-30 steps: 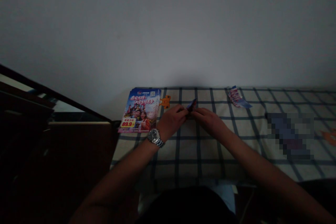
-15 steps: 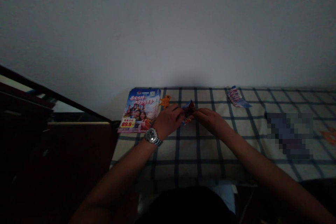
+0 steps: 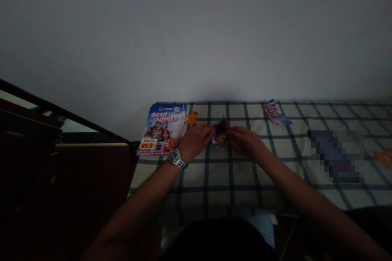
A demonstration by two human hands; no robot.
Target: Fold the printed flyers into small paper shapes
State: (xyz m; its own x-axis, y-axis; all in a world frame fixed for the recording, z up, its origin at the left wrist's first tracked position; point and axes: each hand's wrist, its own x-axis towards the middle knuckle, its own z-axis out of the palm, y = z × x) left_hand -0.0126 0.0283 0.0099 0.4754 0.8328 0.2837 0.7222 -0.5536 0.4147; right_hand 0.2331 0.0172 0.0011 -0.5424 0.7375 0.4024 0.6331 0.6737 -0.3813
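Note:
Between my two hands is a small folded paper flyer (image 3: 219, 135), printed in blue and red, held just above the checked cloth. My left hand (image 3: 197, 138), with a metal watch (image 3: 177, 158) at the wrist, pinches its left side. My right hand (image 3: 243, 140) grips the right edge between thumb and fingers. The exact folds are too dark and small to make out. To the left lies a stack of printed flyers (image 3: 163, 128), and another folded flyer (image 3: 275, 113), creased in pleats, rests farther back on the right.
A blue-and-white checked cloth (image 3: 217, 179) covers the surface, which meets a plain wall (image 3: 214, 40) at the back. Beside the stack is an orange bear-shaped piece (image 3: 192, 118). A blurred-out dark object (image 3: 335, 157) lies to the right. A dark rail (image 3: 64, 110) slants along the left.
Both hands stay in nearly the same place. The folded flyer between them has shifted slightly and shows a little more of its red-and-white lower part.

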